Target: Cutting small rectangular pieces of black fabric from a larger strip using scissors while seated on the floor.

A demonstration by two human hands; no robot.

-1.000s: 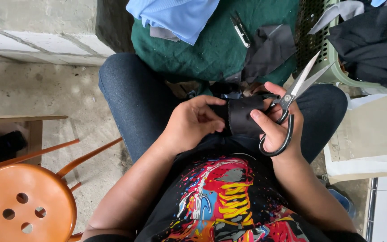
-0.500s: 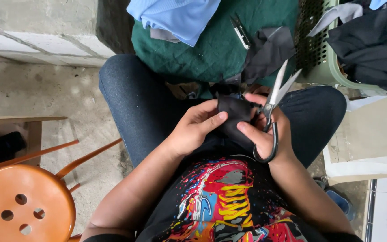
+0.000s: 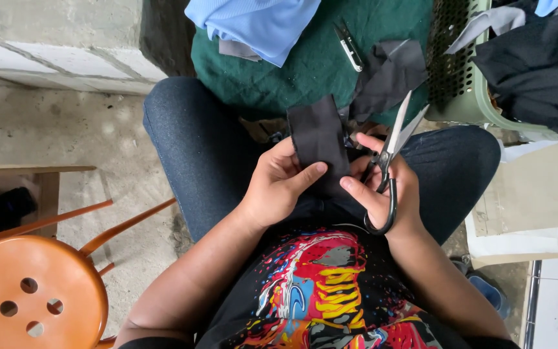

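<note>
1. The left hand [image 3: 279, 187] pinches a black cloth strip [image 3: 321, 145] between thumb and fingers, holding it upright over the lap. The thumb lies across the strip's lower part.
2. The right hand [image 3: 389, 194] touches the strip's right edge with its index fingertip while its other fingers close through the black loop handle of the scissors [image 3: 389, 168]. The blades point up and right, slightly parted, clear of the cloth.
3. A second ago the cloth was bunched low between both hands. Now it stands unfolded and taller, and the scissors have swung in closer beside it. It looks as though the piece has been opened out for inspection or trimming, with no cut under way.
4. Under the hands are blue jeans [image 3: 201, 155] and a black shirt with a bright print [image 3: 318, 297].
5. Beyond the knees lies a green quilted cloth [image 3: 311, 71], with a light blue garment [image 3: 259, 22], a small thread snip [image 3: 349, 45] and a dark grey scrap [image 3: 389, 74] on it.
6. At upper right a pale green plastic basket [image 3: 466, 84] holds dark navy fabric [image 3: 537, 71] and a grey piece; how full it is cannot be told.
7. At lower left stands an orange stool [image 3: 33, 291] on the concrete floor [image 3: 66, 136].
</note>
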